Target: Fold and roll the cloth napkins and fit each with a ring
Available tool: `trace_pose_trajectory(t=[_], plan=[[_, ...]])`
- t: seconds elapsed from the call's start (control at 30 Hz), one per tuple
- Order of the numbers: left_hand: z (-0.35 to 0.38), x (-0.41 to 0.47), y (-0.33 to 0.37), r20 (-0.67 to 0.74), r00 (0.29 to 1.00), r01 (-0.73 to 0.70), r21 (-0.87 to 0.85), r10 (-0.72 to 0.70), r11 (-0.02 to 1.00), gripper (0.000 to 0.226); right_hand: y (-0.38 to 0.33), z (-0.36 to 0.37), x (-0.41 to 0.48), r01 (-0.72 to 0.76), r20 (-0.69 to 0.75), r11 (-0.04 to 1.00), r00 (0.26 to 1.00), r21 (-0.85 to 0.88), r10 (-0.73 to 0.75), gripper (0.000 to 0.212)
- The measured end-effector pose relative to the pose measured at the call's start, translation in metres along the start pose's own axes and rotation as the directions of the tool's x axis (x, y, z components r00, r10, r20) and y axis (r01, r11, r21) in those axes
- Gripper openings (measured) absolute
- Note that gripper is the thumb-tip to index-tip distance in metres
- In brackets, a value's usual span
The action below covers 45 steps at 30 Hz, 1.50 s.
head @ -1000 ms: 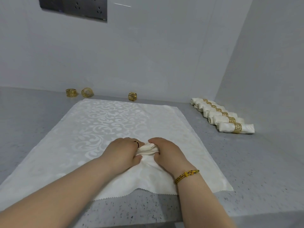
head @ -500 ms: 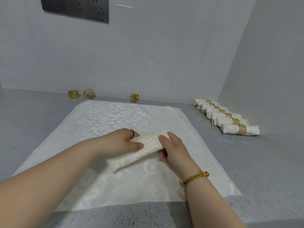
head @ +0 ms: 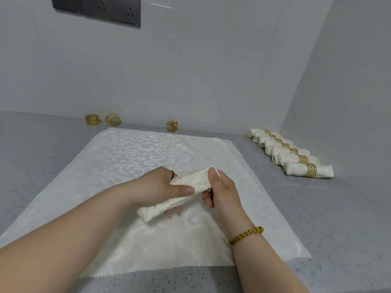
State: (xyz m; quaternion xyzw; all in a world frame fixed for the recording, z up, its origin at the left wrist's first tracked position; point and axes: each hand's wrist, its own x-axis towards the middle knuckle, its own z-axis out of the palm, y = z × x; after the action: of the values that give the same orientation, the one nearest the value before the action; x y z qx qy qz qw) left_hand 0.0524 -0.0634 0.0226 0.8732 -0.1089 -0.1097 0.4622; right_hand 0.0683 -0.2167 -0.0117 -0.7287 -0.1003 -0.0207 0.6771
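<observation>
A rolled cream napkin (head: 169, 205) is held just above the middle of a large cream damask cloth (head: 131, 157) spread on the grey counter. My left hand (head: 156, 187) grips the roll round its middle, thumb across the front. My right hand (head: 220, 191) holds the roll's far right end with curled fingers. The roll's near left end sticks out free. Three gold napkin rings stand by the back wall: two at the left (head: 92, 120) (head: 113, 119) and one near the middle (head: 172, 125).
Several rolled napkins with gold rings (head: 296, 156) lie in a row at the right by the side wall. A dark socket panel (head: 97, 9) hangs on the back wall. The grey speckled counter (head: 338, 229) runs to a front edge near me.
The napkin was bunched on the cloth under both hands; now it is a finished roll lifted off the cloth, with my right hand at its far end.
</observation>
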Motion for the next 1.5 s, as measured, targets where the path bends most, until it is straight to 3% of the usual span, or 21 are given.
trace_pose_trajectory(t=[0.13,0.27,0.4,0.5,0.63,0.87,1.07,1.33,1.4,1.5], plan=[[-0.009,-0.006,-0.014,-0.039,0.998,0.059,0.078,-0.056,0.995,0.032,0.006,0.004,-0.001,-0.113,0.147,0.993,0.983,0.032,0.107,0.028],[-0.033,-0.007,-0.033,-0.269,0.956,0.116,-0.011,-0.115,0.993,0.035,-0.001,0.004,0.010,-0.162,0.050,0.986,0.986,0.030,0.161,0.016],[-0.054,-0.003,-0.061,-0.446,0.870,0.089,-0.280,-0.212,0.956,0.029,-0.005,0.008,0.041,-0.110,0.073,0.923,0.986,-0.370,0.147,0.013],[-0.062,-0.001,-0.076,-0.516,0.810,0.026,-0.445,-0.279,0.895,0.024,-0.003,0.016,0.083,-0.029,0.099,0.827,0.990,-0.561,0.102,0.007],[-0.068,0.004,-0.084,-0.586,0.748,-0.039,-0.509,-0.313,0.860,0.021,0.005,0.033,0.147,0.031,0.104,0.682,0.992,-0.731,0.065,0.031],[-0.071,0.017,-0.096,-0.634,0.688,-0.090,-0.557,-0.353,0.825,0.017,0.037,0.082,0.261,-0.054,-0.009,0.693,0.998,-0.719,0.069,0.042],[-0.075,0.026,-0.104,-0.613,0.665,-0.033,-0.593,-0.426,0.804,0.018,0.055,0.108,0.323,-0.217,-0.211,0.591,0.974,-0.777,0.081,0.037],[-0.079,0.028,-0.099,-0.619,0.633,-0.083,-0.652,-0.465,0.754,0.050,0.061,0.119,0.359,-0.244,-0.218,0.643,0.968,-0.726,0.121,0.029],[-0.078,0.030,-0.099,-0.619,0.636,-0.061,-0.635,-0.461,0.770,0.043,0.063,0.120,0.359,-0.208,-0.206,0.687,0.975,-0.696,0.086,0.021],[-0.077,0.031,-0.102,-0.626,0.624,-0.027,-0.615,-0.468,0.788,0.014,0.059,0.120,0.351,-0.129,-0.199,0.742,0.980,-0.658,-0.005,0.021]])
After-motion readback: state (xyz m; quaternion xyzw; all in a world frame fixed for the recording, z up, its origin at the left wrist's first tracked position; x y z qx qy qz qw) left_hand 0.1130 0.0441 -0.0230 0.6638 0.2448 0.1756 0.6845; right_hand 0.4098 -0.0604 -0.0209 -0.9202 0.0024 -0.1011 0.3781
